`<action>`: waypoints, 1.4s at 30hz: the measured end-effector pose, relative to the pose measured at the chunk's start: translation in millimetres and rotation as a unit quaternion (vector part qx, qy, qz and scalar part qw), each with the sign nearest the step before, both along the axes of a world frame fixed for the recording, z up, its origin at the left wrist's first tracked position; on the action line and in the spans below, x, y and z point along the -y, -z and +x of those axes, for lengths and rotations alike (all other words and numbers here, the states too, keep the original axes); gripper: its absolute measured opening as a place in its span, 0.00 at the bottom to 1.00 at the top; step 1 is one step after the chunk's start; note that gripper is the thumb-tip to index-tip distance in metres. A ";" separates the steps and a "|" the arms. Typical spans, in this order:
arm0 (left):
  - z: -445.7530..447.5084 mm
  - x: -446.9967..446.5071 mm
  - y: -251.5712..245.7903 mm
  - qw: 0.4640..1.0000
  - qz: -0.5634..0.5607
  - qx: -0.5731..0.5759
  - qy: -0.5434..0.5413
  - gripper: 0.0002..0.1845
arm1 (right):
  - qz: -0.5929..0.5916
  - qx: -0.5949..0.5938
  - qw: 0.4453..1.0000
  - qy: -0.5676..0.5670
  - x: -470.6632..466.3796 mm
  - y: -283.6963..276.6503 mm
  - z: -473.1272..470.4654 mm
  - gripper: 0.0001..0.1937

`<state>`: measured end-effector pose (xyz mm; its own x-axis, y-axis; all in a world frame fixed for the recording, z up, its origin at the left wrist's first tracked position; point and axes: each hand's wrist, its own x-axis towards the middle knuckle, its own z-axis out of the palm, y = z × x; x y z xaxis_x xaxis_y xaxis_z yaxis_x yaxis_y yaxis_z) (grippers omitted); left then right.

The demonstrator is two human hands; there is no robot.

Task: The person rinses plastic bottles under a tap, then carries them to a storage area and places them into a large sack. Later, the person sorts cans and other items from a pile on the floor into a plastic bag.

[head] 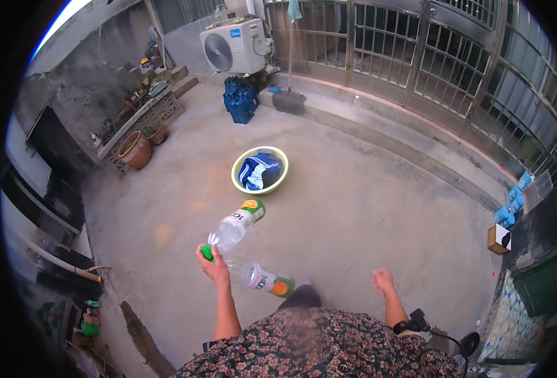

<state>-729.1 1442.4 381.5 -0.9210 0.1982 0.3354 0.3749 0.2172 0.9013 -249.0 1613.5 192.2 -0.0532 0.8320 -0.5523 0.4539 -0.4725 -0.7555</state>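
My left hand (216, 270) grips two large, clear plastic juice bottles by their necks. The upper bottle (233, 231) has a green cap and an orange-printed label, and it slants up towards the basin. Its companion, the lower bottle (264, 279), points down to the right in front of my leg; its cap is hidden by the hand. To the right, my right hand (383, 279) hangs in the air with its fingers curled and nothing visible in it. On the concrete ahead sits a pale yellow basin (236, 182) holding blue and white clothes (259, 169).
A blue bag (239, 101) stands below an air-conditioner unit (236, 46). A broom (288, 97) leans by the step (377, 126). Potted plants (135, 150) line the left. Blue cans (509, 211) and a cardboard box (498, 240) are at the right wall.
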 end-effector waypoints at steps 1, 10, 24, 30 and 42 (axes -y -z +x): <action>-6.4 -15.4 5.5 1.000 0.002 0.006 -0.003 0.15 | 0.026 -0.010 1.000 0.002 -33.2 -2.1 -14.5 0.11; -69.9 -225.8 40.6 0.994 0.022 0.096 -0.050 0.19 | -0.091 0.219 0.935 -0.263 -154.0 -2.5 -8.4 0.09; -97.6 -572.3 16.7 0.993 0.019 0.063 0.099 0.16 | -0.175 0.139 0.973 -0.058 -369.0 -40.6 -33.6 0.09; -121.9 -673.1 -13.5 0.997 -0.038 0.037 0.048 0.17 | -0.116 0.020 0.993 0.032 -553.2 19.2 -78.1 0.10; -207.1 -853.6 4.8 0.999 -0.018 0.033 -0.016 0.18 | -0.055 0.099 0.992 -0.063 -864.3 20.0 -197.5 0.12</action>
